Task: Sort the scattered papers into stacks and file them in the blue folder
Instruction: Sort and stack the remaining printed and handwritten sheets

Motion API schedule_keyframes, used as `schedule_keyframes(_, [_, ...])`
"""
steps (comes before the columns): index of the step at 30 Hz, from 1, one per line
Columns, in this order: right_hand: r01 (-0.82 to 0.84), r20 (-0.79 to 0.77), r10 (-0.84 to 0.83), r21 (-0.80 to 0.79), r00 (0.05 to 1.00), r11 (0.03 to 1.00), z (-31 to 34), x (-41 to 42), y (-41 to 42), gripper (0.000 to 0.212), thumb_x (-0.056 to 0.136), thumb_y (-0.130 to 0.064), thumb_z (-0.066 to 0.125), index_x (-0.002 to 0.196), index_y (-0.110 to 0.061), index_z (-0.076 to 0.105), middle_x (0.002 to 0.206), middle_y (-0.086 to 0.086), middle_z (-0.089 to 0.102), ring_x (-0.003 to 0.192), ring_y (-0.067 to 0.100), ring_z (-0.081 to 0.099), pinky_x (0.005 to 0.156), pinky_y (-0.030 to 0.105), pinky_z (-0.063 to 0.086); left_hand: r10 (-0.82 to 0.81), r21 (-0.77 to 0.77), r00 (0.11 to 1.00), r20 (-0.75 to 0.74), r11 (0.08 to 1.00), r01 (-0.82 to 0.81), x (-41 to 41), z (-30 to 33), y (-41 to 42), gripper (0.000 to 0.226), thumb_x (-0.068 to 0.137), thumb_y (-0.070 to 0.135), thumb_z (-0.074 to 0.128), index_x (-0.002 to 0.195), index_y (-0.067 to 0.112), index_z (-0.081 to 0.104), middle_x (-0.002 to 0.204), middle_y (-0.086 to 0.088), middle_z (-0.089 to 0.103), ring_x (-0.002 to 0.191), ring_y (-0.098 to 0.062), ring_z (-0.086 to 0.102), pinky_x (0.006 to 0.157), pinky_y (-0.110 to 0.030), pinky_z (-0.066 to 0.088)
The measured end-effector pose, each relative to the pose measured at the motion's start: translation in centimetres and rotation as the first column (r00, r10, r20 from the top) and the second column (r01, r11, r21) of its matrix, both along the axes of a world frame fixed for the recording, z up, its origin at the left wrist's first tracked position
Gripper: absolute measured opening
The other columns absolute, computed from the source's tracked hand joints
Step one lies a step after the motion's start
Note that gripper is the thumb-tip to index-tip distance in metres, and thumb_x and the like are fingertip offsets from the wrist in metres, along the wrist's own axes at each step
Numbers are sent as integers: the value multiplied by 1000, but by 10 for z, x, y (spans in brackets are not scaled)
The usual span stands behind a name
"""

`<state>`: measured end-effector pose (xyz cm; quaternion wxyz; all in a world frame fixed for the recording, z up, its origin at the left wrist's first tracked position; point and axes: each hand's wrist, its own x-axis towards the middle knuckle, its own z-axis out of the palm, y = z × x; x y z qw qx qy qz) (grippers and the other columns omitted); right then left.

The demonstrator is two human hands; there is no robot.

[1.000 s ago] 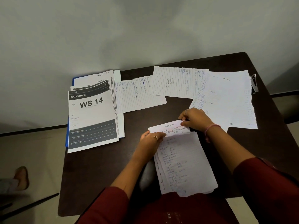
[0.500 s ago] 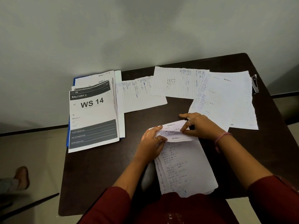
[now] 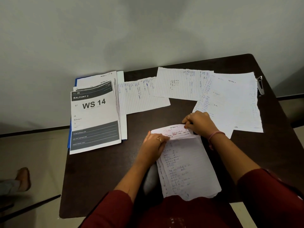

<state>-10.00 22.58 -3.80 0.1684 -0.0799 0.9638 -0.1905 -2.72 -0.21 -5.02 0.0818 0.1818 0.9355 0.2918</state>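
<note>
Handwritten paper stack (image 3: 189, 167) at table's (image 3: 98, 186) near edge, top sheet's far end pinched by left hand (image 3: 153, 144) and right hand (image 3: 199, 123), printed sheets (image 3: 94, 119) laid on blue folder (image 3: 76, 80) at left, loose lined sheets (image 3: 182, 83) spread behind

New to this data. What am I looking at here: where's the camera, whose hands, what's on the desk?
There is no robot. One wide-angle camera sits on a person's head and looks down at their own hands. On the dark table, the left hand and right hand both pinch the folded-over top edge of a handwritten stack in front of them. At left, printed sheets headed "WS 14" lie on the blue folder. Loose lined pages spread along the far edge, and a stapler sits at the right corner.
</note>
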Motion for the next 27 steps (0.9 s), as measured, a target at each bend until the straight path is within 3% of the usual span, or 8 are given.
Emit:
schedule_keyframes(6, [-116,-91,120,52,989,992,2,16,9,16,89,-32,62,99,-32,74,116,-9,68,110,15,58,92,38,42,-19,-5,999,-50,1000,18,3,-11,-2,10,87,19,67,96,18,72,137,-13,52,131,-34,45,112,-54,17])
schedule_keyframes(9, [-154,29,157,-97,987,983,3,24,15,9,83,-31,67,81,-39,70,134,-9,55,123,16,46,101,44,37,-27,-17,1000,-13,999,27,1,-9,0,13,90,20,63,99,18,73,140,-12,50,134,-33,41,112,-56,13])
schedule_keyframes(13, [-36,106,77,-348,991,937,4,22,16,14,85,-35,67,71,-35,63,124,-8,61,112,10,52,100,41,40,-38,-49,999,29,998,40,-3,-4,2,22,95,18,56,110,17,71,120,-3,65,127,-25,49,114,-58,11])
schedule_keyframes(15, [-13,58,32,-310,998,951,2,14,13,10,87,-37,64,82,-29,67,116,-8,65,105,9,55,95,37,44,-48,-64,998,45,997,51,-4,0,3,25,97,20,51,115,18,69,115,0,66,120,-19,52,116,-52,6])
schedule_keyframes(19, [-57,49,59,-29,997,998,-3,-3,3,18,86,-34,66,103,-28,68,100,-12,66,100,14,57,91,37,37,-61,-91,996,64,994,67,-5,2,3,27,98,22,49,119,20,66,116,2,66,114,-15,53,117,-48,4])
schedule_keyframes(21, [-50,56,51,-19,997,999,-2,-7,0,15,85,-30,68,100,-29,69,91,-13,68,100,14,56,92,36,32,-12,-37,998,57,999,14,-3,3,4,28,97,19,50,121,17,64,116,1,67,114,-16,54,118,-47,6])
schedule_keyframes(24, [-95,-21,95,14,995,995,3,-4,1,13,87,-30,66,98,-30,73,98,-14,70,102,14,55,94,35,29,56,32,996,63,998,-58,-2,8,6,31,95,13,54,125,14,61,112,-2,69,113,-18,56,117,-47,8])
schedule_keyframes(27, [-132,-85,130,-15,988,991,5,3,6,16,88,-28,65,101,-31,74,104,-11,72,101,13,62,94,34,39,-27,-6,998,-57,1000,27,1,3,3,17,89,14,64,103,13,72,110,-9,65,110,-26,58,111,-57,17])
